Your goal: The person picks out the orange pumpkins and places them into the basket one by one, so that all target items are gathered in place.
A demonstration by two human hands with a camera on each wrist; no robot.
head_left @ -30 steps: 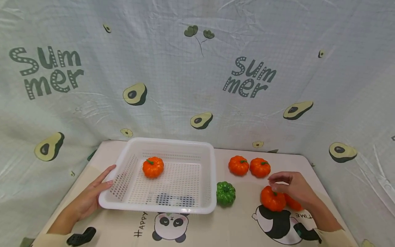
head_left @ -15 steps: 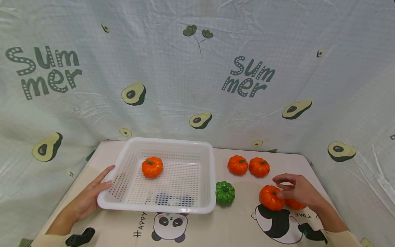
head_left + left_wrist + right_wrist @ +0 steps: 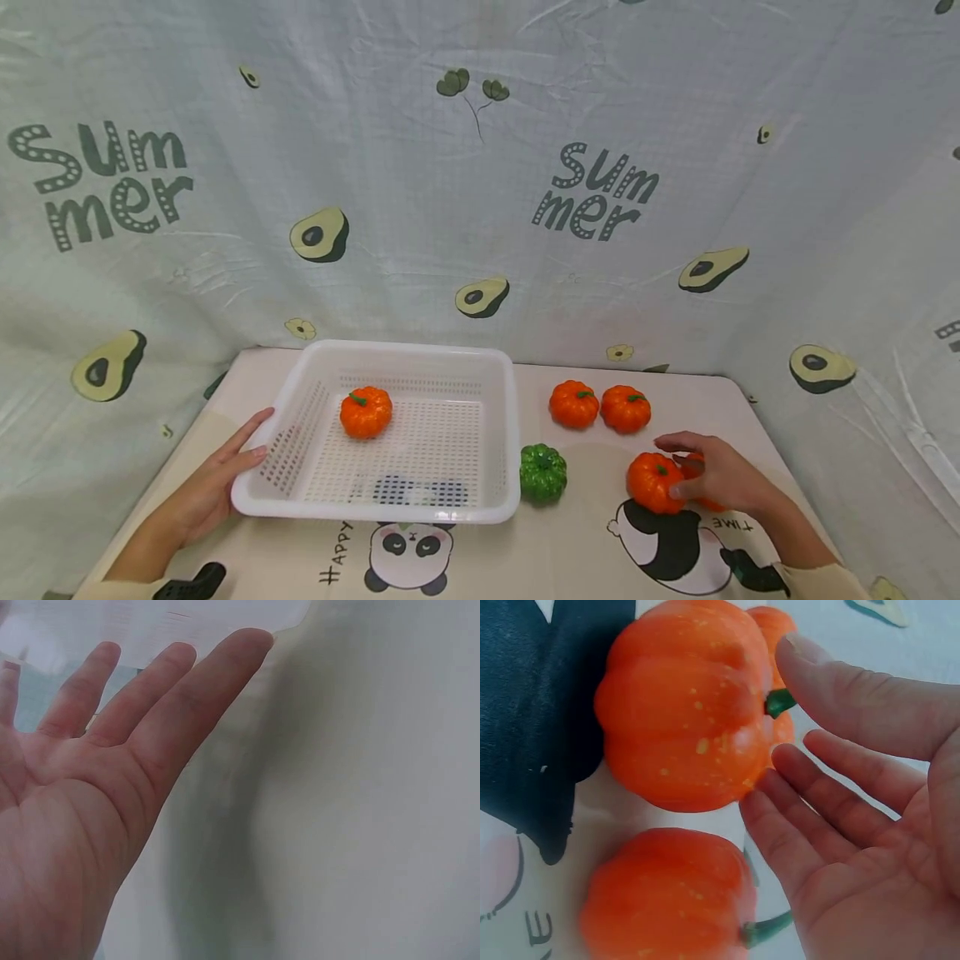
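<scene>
My left hand (image 3: 202, 492) lies against the left side of a white perforated plastic basket (image 3: 378, 512), its fingers straight along the wall. In the left wrist view, the fingertips reach the basket's side. Inside the basket sits a small orange pumpkin (image 3: 366, 412) with a green stem. My right hand (image 3: 716, 471) is at the right side of another orange pumpkin (image 3: 657, 482). In the right wrist view its thumb is near that pumpkin's stem and its fingertips are at the lower edge, loosely bent. A neighbouring orange pumpkin (image 3: 667, 900) is partly hidden behind this hand in the head view.
A green pumpkin (image 3: 543, 473) stands close to the basket's right side. Two more orange pumpkins, one left (image 3: 574, 405) and one right (image 3: 626, 409), sit side by side towards the back. A printed cloth (image 3: 405, 167) hangs behind the table (image 3: 525, 558).
My right hand has shifted slightly right and come down from above the front pumpkin to its side. The left hand stays at the basket. The head view has tilted slightly.
</scene>
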